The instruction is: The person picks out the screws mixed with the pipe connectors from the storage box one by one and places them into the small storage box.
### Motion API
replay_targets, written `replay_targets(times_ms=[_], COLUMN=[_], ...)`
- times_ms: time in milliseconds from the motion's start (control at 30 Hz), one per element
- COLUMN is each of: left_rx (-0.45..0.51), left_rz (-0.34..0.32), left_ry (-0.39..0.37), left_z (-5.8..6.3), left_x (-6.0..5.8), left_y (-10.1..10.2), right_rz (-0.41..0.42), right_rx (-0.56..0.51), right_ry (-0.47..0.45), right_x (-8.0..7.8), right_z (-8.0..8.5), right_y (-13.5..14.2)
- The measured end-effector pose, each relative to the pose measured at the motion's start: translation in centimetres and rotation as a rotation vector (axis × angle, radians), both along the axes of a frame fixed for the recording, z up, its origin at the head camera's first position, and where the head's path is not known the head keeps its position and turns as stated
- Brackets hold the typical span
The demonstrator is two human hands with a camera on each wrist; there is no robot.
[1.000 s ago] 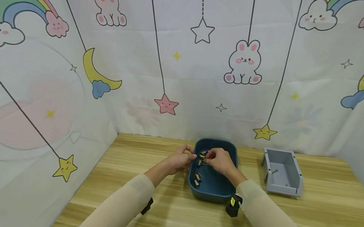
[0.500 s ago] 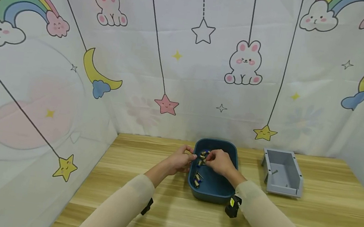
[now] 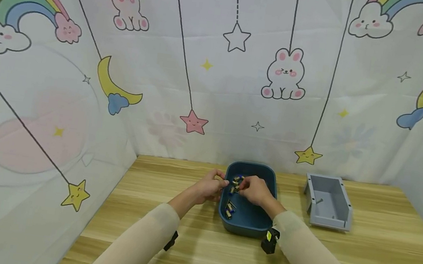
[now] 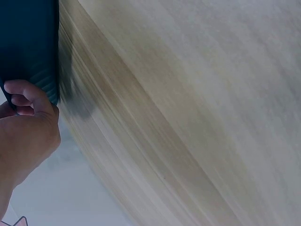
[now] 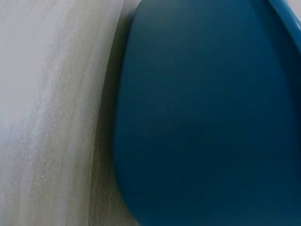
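Bin [image 3: 251, 217], dark blue, round-cornered

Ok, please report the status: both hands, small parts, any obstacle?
Left hand holding blue bin. Right hand at small metal parts inside, grip unclear. Gray bin apart, no obstacle visible.

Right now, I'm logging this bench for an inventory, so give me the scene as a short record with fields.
left hand: grips the blue bin at its left rim
right hand: inside that bin, fingertips at the small metal parts; grasp unclear
small metal parts: along the bin's left side
gray bin: right of the blue bin, apart; holds a screw-like piece
surface: wooden table
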State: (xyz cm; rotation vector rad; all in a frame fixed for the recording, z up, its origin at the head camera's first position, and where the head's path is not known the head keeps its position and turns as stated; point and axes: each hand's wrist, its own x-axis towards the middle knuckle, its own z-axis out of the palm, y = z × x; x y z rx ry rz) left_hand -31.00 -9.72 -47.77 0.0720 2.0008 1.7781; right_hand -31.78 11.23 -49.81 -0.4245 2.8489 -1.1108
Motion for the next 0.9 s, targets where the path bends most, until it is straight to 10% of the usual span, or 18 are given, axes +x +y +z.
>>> replay_targets(times_ms=[900], left_rx=[-0.010], left_rz=[0.001], left_ry=[0.015], left_z=[-0.25], left_x=[-0.10], left_y=[0.07], right_rz=[0.087], right_rx=[0.082], right_ry=[0.011], right_x=[-0.13], right_z=[-0.14], right_y=[0.17])
